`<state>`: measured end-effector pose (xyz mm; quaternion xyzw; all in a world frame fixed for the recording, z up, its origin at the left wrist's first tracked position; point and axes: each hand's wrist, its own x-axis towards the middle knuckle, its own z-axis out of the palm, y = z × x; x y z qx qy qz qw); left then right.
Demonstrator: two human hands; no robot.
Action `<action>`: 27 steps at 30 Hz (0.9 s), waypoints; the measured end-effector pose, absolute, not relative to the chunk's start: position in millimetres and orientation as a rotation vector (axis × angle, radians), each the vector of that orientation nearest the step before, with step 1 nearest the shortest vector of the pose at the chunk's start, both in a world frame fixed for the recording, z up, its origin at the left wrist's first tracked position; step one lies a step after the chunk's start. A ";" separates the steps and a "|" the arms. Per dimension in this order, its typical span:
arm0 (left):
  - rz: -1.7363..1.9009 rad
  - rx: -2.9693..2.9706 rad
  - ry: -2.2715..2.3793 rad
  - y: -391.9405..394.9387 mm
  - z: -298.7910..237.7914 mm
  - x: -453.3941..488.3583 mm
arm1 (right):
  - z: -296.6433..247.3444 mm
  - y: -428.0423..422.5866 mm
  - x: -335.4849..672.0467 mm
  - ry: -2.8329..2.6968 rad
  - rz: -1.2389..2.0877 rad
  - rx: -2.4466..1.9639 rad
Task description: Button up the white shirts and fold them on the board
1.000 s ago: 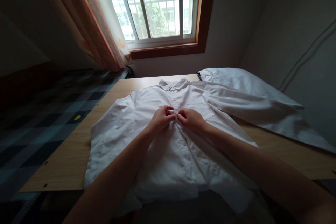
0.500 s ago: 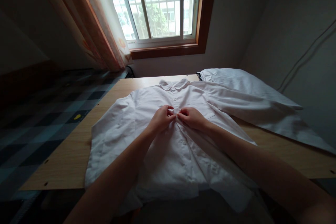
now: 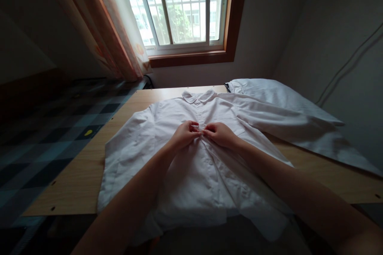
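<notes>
The white shirt lies under the fingers pinching its placket

Shirt is matt, creased cloth, board smooth wood w/ grain, curtain fabric.

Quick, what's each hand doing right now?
Left hand: closed, pinching the front of the white shirt.
Right hand: closed, pinching the same shirt beside it.

Bright window at the back
Patterned orange curtain at its left; below, dark checked cloth; along the right wall, a thin cable.
</notes>
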<state>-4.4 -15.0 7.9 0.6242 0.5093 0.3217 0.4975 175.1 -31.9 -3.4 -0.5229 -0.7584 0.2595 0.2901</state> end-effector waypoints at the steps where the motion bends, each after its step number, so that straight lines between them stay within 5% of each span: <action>1: 0.776 1.478 1.229 -15.5 8.9 -4.0 | -2.7 -32.3 175.0 -2.027 0.676 -1.400; 14: 0.761 1.375 1.197 -16.1 14.1 -6.6 | -2.4 -34.9 179.1 -1.847 0.827 -1.369; 27: 0.751 1.584 1.244 -12.6 5.1 -8.6 | -4.3 -38.5 172.7 -1.985 0.580 -1.373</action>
